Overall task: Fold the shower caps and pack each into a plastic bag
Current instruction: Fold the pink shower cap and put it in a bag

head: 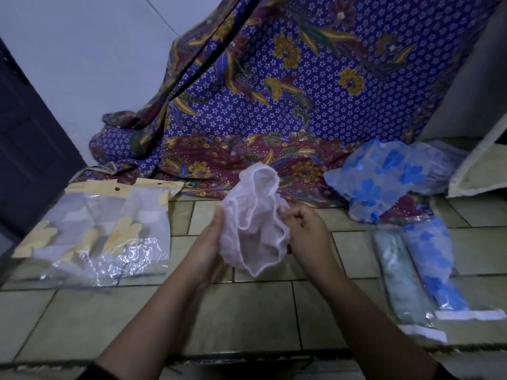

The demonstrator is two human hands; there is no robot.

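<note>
Now: pink cap (253, 229) held off the floor (247, 311), centre of scene, between both hands. Left hand (211, 248) grips its left side, thumb on the near face, fingers hidden behind the film. Right hand (307, 234) is curled and pinches the elastic rim on the right. Cap is open-mouthed and crumpled, not yet folded.

Handling, judged: thin film, very light, limp. It has no shape of its own, so it will sag, and the gathered rim will pull it back into a bunch. Probably a little slippery, and thin enough to tear under a hard pull. Best hold is the elastic rim at two opposite points, so the mouth draws flat; then press the crown down and fold to a narrow strip.

Surroundings: empty bags (104, 234) at left, yellow flower print, lying flat and overlapping. Two packs at right, green (397, 275) and blue (433, 259), side by side. Loose blue caps (384, 182) heaped far right, on the edge of the patterned cloth (301, 91) that hangs at the back.

Progress, judged: two packed, this one at the start of its fold, more waiting.
</note>
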